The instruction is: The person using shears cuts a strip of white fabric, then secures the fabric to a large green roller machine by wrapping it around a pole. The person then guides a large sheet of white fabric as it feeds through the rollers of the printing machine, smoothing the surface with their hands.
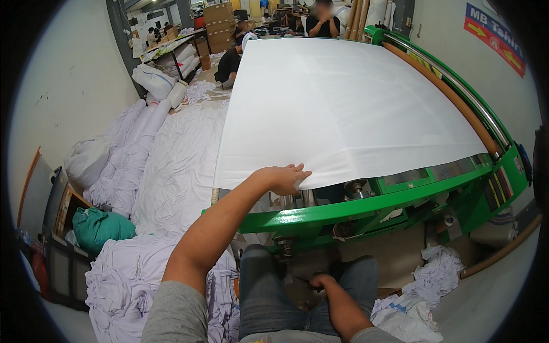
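Note:
A wide white fabric sheet (320,108) lies stretched over a green-framed fabric-rolling machine (366,207). Its near edge hangs in slight folds just short of the front rail. My left hand (286,178) rests flat on that near edge, fingers stretched out and pointing right, gripping nothing. Low between my knees, my right hand (321,281) is closed around something dark and thin; its kind is too small and shaded to make out. Metal rollers show under the fabric beside my left hand.
A brown cardboard tube (446,86) runs along the machine's right side. White cloth heaps (128,286) and fabric rolls (148,123) cover the left floor, near a green bundle (100,224). Crumpled cloth (432,277) lies at lower right. People (323,23) are beyond the machine.

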The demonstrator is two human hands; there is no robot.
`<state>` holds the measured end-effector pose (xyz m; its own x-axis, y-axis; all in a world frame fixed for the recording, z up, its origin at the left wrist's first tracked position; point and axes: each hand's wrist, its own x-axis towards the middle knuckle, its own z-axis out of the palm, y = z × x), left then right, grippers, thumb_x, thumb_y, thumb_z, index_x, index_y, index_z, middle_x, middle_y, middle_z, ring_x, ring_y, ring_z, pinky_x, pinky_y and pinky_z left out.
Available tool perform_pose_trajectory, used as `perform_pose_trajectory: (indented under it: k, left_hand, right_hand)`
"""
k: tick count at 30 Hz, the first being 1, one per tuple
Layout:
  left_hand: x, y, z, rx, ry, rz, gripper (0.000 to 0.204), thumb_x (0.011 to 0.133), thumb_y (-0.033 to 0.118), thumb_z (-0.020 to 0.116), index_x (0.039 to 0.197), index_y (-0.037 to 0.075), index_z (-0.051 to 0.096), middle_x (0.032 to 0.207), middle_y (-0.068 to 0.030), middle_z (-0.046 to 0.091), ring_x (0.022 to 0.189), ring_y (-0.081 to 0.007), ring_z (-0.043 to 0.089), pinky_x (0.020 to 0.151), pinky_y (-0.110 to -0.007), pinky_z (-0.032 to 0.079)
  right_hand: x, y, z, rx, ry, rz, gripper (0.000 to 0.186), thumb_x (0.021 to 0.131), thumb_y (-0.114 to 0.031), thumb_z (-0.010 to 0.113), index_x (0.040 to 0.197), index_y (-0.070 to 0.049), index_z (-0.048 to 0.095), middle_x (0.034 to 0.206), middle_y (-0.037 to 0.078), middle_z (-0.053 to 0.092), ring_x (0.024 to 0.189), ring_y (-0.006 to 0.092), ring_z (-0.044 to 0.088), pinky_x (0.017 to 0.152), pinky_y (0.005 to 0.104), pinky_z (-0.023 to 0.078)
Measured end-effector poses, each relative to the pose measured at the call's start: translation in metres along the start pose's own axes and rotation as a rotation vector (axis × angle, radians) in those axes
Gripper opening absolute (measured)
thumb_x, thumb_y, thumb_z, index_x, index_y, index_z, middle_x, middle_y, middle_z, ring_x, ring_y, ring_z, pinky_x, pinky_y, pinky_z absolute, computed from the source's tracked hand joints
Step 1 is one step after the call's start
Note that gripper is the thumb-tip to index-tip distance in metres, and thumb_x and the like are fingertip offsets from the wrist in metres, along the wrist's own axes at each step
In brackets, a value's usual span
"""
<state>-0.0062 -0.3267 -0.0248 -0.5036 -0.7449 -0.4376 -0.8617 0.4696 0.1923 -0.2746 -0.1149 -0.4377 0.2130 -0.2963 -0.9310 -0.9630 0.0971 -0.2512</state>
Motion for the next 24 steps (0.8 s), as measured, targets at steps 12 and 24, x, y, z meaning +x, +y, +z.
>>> perform_pose_trajectory:
  k: [12, 24]
  left_hand:
    - [-0.003, 0.002, -0.003, -0.008, 0.004, 0.024, 0.083, 0.102, 0.040, 0.063, 0.171, 0.024, 0.018, 0.178, -0.0127, 0.013, 0.163, -0.0337, 0.018, 0.129, -0.054, 0.029]
    - [0.002, -0.007, 0.006, -0.010, 0.015, 0.038, 0.087, 0.101, 0.042, 0.065, 0.171, 0.025, 0.018, 0.178, -0.0121, 0.014, 0.163, -0.0337, 0.019, 0.129, -0.055, 0.030]
  right_hand:
    - [-0.024, -0.008, -0.006, -0.008, 0.045, -0.069, 0.037, 0.085, -0.028, 0.072, 0.107, 0.001, 0.078, 0.104, 0.014, 0.078, 0.085, 0.0229, 0.074, 0.076, 0.0396, 0.057]
    - [-0.020, -0.010, -0.005, -0.025, 0.036, -0.079, 0.040, 0.084, -0.031, 0.076, 0.109, -0.001, 0.079, 0.105, 0.013, 0.078, 0.084, 0.0216, 0.074, 0.075, 0.0385, 0.057]
